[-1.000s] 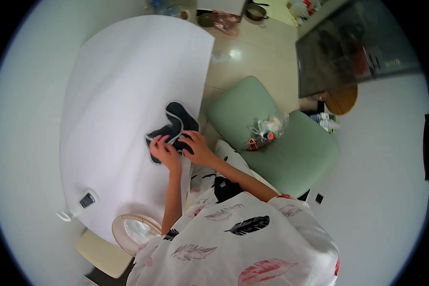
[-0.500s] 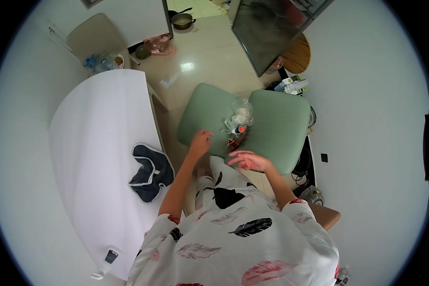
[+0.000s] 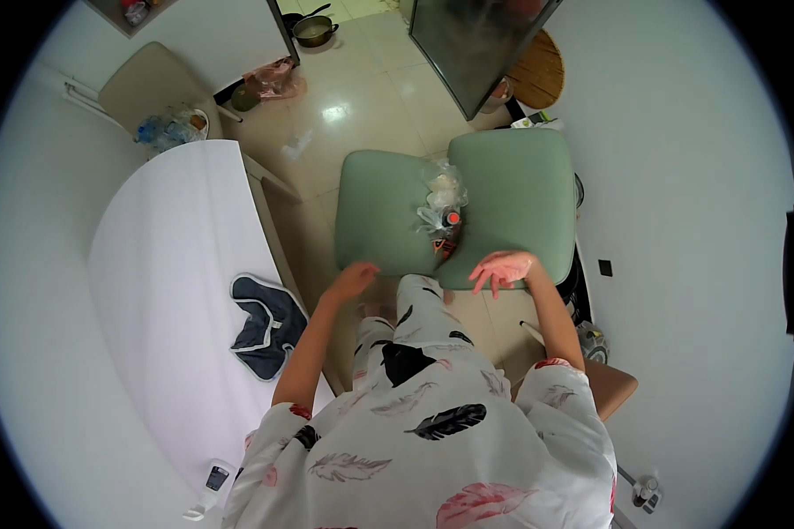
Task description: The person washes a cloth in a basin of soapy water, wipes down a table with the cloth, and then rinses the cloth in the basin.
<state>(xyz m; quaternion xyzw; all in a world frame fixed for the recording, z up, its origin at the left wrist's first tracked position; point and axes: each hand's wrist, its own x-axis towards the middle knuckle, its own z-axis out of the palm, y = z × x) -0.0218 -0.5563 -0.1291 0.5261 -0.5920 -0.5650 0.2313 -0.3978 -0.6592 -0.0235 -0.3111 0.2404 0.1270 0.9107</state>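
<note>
Green chairs [image 3: 519, 203], far side; we judge the step hands-free: left hand [image 3: 353, 280] half-curled, right hand [image 3: 505, 268] loosely spread, both apparently empty; gripping needs closing.

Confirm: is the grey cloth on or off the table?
On: the cloth lies on the table, at its edge, apart from the left hand.

Light: soft, moderately bright | Glare: white spot, tiled floor [image 3: 362, 93] | Blur: left hand [image 3: 353, 280], slight | Edges: fisheye curvature, black corners
</note>
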